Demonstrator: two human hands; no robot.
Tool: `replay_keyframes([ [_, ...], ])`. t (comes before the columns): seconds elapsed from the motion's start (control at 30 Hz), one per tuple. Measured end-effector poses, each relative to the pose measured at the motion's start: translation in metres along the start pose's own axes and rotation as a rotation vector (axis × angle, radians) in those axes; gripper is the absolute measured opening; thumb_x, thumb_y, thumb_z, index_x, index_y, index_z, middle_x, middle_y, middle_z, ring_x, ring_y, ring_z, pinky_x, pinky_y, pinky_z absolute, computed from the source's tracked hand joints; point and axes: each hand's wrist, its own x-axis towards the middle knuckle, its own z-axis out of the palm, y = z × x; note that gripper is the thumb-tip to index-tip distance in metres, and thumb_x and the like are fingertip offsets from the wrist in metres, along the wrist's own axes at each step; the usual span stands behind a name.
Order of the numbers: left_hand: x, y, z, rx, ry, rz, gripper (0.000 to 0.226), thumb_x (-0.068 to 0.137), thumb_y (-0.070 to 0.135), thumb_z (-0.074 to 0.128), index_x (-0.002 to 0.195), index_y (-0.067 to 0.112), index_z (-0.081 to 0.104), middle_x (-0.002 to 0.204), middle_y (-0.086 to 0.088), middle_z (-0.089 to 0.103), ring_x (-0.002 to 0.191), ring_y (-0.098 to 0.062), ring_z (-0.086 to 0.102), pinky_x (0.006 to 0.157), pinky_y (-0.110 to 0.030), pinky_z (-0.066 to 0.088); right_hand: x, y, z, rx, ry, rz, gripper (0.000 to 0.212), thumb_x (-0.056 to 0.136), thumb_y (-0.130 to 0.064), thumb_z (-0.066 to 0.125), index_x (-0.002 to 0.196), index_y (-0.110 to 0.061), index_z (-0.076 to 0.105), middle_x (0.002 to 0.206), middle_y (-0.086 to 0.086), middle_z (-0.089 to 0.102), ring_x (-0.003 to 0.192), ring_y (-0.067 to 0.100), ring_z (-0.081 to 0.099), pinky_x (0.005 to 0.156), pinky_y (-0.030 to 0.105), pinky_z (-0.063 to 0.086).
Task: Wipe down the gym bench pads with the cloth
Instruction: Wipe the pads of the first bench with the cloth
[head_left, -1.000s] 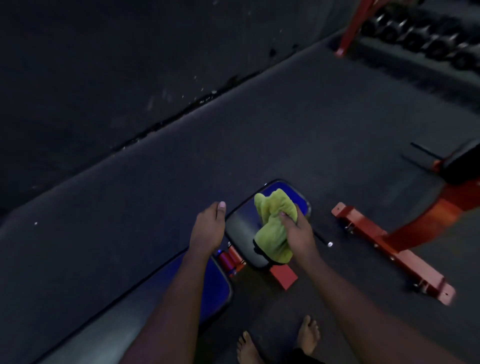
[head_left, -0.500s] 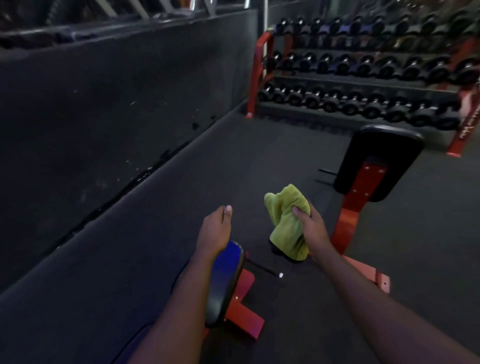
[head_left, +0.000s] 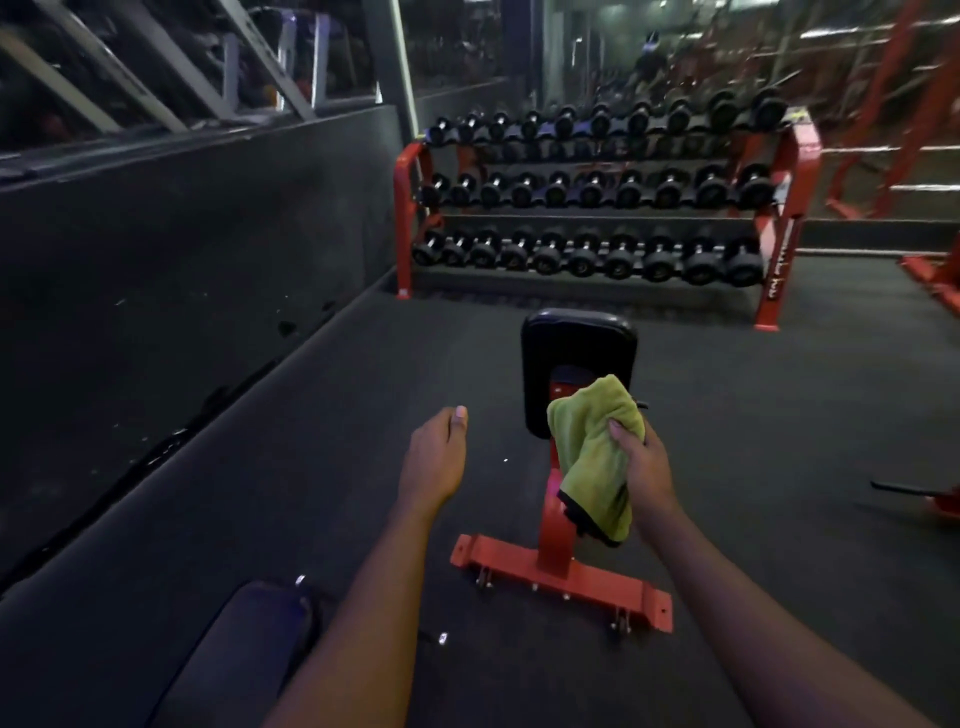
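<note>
The right hand (head_left: 647, 462) is gripping a bunched yellow-green cloth (head_left: 592, 467), with the thumb pressing across the fabric and the other fingers curling round it from behind. The cloth is hanging down in loose folds, and a dark edge is showing along its lower end. The left hand (head_left: 436, 457) is holding nothing. It is reaching forward over the floor (head_left: 260, 493) with its back facing up and the thumb lying alongside; the fingers themselves are mostly hiding behind the back of the hand.

A black bench pad (head_left: 576, 353) is standing upright on a red frame (head_left: 558, 519), whose crossbar is resting flat on the floor. The cloth is overlapping the lower right corner of this pad and the red post beneath it, but whether it is touching either is impossible to tell. A second pad (head_left: 249, 654), dark with a bluish sheen, is showing at the lower left, just beside the left forearm and well apart from the cloth.

Beyond the black pad, a red rack (head_left: 784, 218) is standing against the far side of the room, carrying 3 rows of black dumbbells (head_left: 587, 189). A dark wall (head_left: 182, 249) is running along the left, with metal bars blurring above it.
</note>
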Motion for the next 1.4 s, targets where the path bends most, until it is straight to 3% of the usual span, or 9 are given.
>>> replay_keyframes([
  [0.37,0.155,0.077,0.162,0.005,0.066,0.043,0.033,0.106,0.029,0.037,0.076,0.015,0.043,0.077,-0.003,0.054,0.079,-0.026,0.053,0.066,-0.034,0.032,0.177,-0.037,-0.116,-0.115,0.114,-0.057,0.027,0.099,-0.013,0.058,0.125,-0.014,0.065,0.117,0.003,0.070,0.106,0.018,0.066,0.093,0.034,0.053],
  [0.63,0.281,0.086,0.257,0.012,0.108,-0.175,0.034,0.105,0.028,0.036,0.107,0.002,0.058,0.112,-0.022,0.060,0.107,-0.038,0.056,0.086,-0.040,0.041,0.345,-0.054,-0.135,-0.282,0.017,-0.049,0.022,0.098,-0.011,0.059,0.109,-0.028,0.067,0.107,-0.006,0.070,0.101,0.012,0.065,0.081,0.025,0.050],
  [0.87,0.327,0.082,0.305,0.090,0.223,-0.346,0.036,0.104,0.020,0.038,0.128,-0.001,0.054,0.136,-0.020,0.050,0.126,-0.035,0.048,0.102,-0.040,0.036,0.459,-0.033,-0.115,-0.464,-0.340,0.030,0.024,0.100,-0.017,0.059,0.115,-0.035,0.063,0.110,-0.012,0.067,0.099,0.002,0.061,0.078,0.014,0.047],
  [0.97,0.336,0.080,0.322,0.136,0.450,-0.374,0.029,0.101,0.010,0.043,0.122,-0.002,0.060,0.122,-0.021,0.057,0.116,-0.037,0.053,0.096,-0.038,0.036,0.502,0.001,-0.097,-0.559,-0.666,0.119,0.029,0.095,-0.030,0.066,0.124,-0.032,0.061,0.129,-0.003,0.065,0.123,0.017,0.059,0.104,0.029,0.044],
  [1.1,0.343,0.085,0.345,0.191,0.665,-0.427,0.024,0.098,0.004,0.047,0.116,0.000,0.063,0.115,-0.019,0.060,0.109,-0.036,0.056,0.093,-0.037,0.039,0.534,0.060,-0.085,-0.535,-1.074,0.265,0.065,0.091,-0.070,0.056,0.145,-0.034,0.054,0.152,-0.018,0.048,0.144,0.005,0.039,0.125,0.040,0.024],
  [1.17,0.344,0.093,0.355,0.208,0.702,-0.485,0.028,0.099,0.006,0.047,0.123,0.003,0.059,0.122,-0.015,0.057,0.113,-0.032,0.055,0.095,-0.036,0.039,0.543,0.062,-0.088,-0.517,-1.153,0.304,0.057,0.096,-0.070,0.047,0.143,-0.039,0.053,0.153,-0.021,0.044,0.147,0.002,0.034,0.126,0.038,0.020],
  [1.27,0.353,0.107,0.366,0.240,0.709,-0.598,0.034,0.101,0.011,0.044,0.135,0.010,0.051,0.135,-0.009,0.047,0.119,-0.027,0.053,0.094,-0.035,0.040,0.556,0.054,-0.088,-0.490,-1.176,0.276,0.026,0.102,-0.056,0.047,0.122,-0.053,0.062,0.131,-0.024,0.061,0.127,-0.006,0.052,0.116,0.034,0.035],
  [1.33,0.355,0.111,0.371,0.244,0.718,-0.605,0.037,0.103,0.012,0.041,0.140,0.012,0.046,0.140,-0.006,0.042,0.121,-0.024,0.052,0.096,-0.035,0.040,0.557,0.051,-0.083,-0.521,-1.196,0.167,0.036,0.094,-0.069,0.045,0.126,-0.059,0.057,0.127,-0.021,0.061,0.126,0.000,0.052,0.113,0.041,0.038],
  [1.4,0.359,0.111,0.376,0.250,0.732,-0.573,0.039,0.105,0.013,0.038,0.144,0.010,0.043,0.141,-0.006,0.040,0.123,-0.017,0.049,0.102,-0.031,0.039,0.556,0.054,-0.071,-0.562,-1.286,0.158,0.059,0.085,-0.081,0.035,0.141,-0.065,0.036,0.148,-0.023,0.046,0.143,0.006,0.037,0.118,0.048,0.026],
])
